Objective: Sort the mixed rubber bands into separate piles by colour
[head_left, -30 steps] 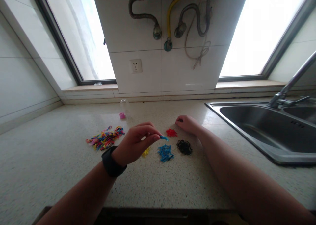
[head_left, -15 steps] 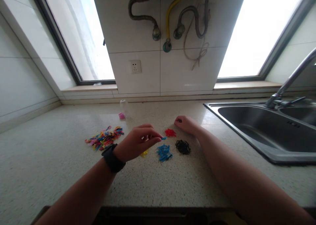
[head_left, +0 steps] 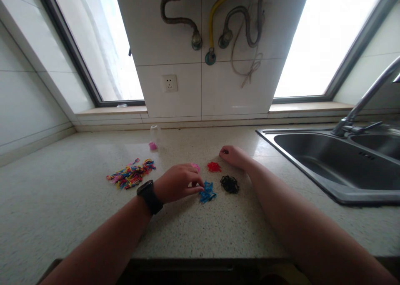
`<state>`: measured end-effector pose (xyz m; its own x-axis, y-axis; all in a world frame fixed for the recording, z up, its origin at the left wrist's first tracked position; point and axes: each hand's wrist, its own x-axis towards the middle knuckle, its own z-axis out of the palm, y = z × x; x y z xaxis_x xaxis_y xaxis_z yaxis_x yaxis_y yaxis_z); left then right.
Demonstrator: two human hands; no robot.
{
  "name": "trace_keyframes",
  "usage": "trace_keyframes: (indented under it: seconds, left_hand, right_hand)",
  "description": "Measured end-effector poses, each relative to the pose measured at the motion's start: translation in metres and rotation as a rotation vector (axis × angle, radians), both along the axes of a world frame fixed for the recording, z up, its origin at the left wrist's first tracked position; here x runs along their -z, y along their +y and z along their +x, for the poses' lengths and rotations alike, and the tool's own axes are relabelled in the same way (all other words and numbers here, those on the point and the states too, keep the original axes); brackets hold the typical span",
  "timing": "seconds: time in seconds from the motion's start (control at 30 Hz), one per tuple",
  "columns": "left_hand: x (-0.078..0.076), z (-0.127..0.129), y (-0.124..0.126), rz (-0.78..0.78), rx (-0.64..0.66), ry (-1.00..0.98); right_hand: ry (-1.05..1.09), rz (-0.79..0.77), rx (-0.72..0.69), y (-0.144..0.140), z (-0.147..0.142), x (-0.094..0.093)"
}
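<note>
Head view: left hand [head_left: 176, 184] sits low on the bench [head_left: 62, 201], fingertips pinched together at the left edge of the blue pile [head_left: 208, 192] of small elastic bands; whether a band is actually between the fingers, can't tell. Right hand [head_left: 233, 156] rests further back, loosely curled, knuckles down, just right of the red pile [head_left: 214, 166]; closed around anything or not, can't tell.

Handling, by judgement: bands look v. light, soft, stretchy, prob. a bit tangly and clingy, so one pulled out may drag neighbours. Best taken w/ a thumb-and-forefinger pinch on a loop sticking out at a pile's edge, not from the middle.

Counts: 1 blue pile, 1 red pile, 1 black pile [head_left: 229, 184] right of the blue, 1 pink bit [head_left: 196, 166] peeking behind the left hand, 1 big mixed-colour heap [head_left: 131, 174] well to the left. Single bands too small to count. Far back, 1 small clear jar [head_left: 155, 133] w/ 1 pink lid [head_left: 153, 145] beside it. Sink [head_left: 328, 160] at right.
</note>
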<state>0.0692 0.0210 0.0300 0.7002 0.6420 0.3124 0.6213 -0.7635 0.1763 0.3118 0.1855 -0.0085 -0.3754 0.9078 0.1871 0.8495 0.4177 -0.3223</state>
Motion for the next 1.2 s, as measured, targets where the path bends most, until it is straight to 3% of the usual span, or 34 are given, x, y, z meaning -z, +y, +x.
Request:
trace_keyframes:
  seconds: [0.23,0.47,0.67,0.9,1.07,1.2]
  left_hand:
    - [0.001,0.000,0.001,-0.047,0.009,0.044]
    - [-0.009,-0.015,0.003,-0.008,-0.045,0.033]
    - [-0.017,-0.058,0.012,0.104,-0.306,-0.006]
    - [-0.010,-0.122,0.025,0.178,-0.585,-0.169]
    - [-0.008,-0.140,0.023,0.141,-0.719,-0.293]
    - [-0.006,-0.145,0.024,0.148,-0.754,-0.345]
  right_hand:
    - [0.006,0.020,-0.010,0.001,0.001,0.002]
    - [0.021,0.014,-0.039,-0.001,0.002,0.001]
    - [0.014,0.010,-0.061,0.002,0.004,0.003]
    - [0.031,-0.004,-0.065,0.004,0.005,0.005]
    - [0.060,0.019,-0.108,0.000,0.002,0.001]
    - [0.220,0.052,-0.223,-0.014,-0.012,-0.014]
